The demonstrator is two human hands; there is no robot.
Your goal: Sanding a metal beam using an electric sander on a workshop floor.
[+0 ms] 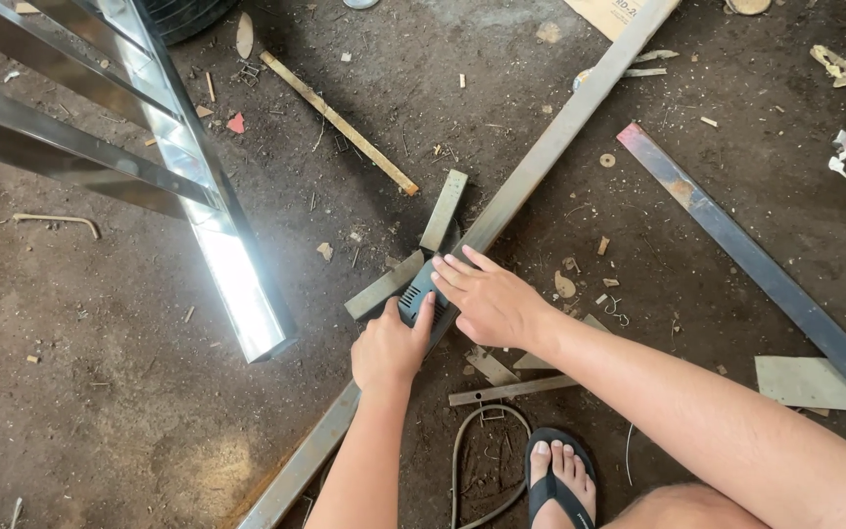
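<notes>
Dark ribbed block (421, 294), a small grey-black thing with slots along its side, sits on the long rusty steel tube (540, 157) that crosses the dirt floor (100, 392) diagonally from the near left to the far right. The block rests about midway along the tube, right where a short flat metal bar (445, 209) and a second short bar (384, 285) meet beside it.

The left hand (389, 348) comes in from the near side and its grip is closed around the near end of the block, thumb up along the slotted face. The right hand (487, 299) lies flat on top, fingers stretched out and pressing down across the block and the tube; its grip is released, palm down rather than curled.

To the left, a bright polished steel frame (198, 186) of square tubes slants across the floor, its shiny end near the hands but apart from them. A darker flat steel strip (746, 255) runs along the right side, well apart from the block. A thin wooden stick (340, 122) lies farther away. Nearer, a foot in a black sandal (560, 480) stands beside a curved loop of wire (472, 460). Scraps of wood and metal litter the ground.
</notes>
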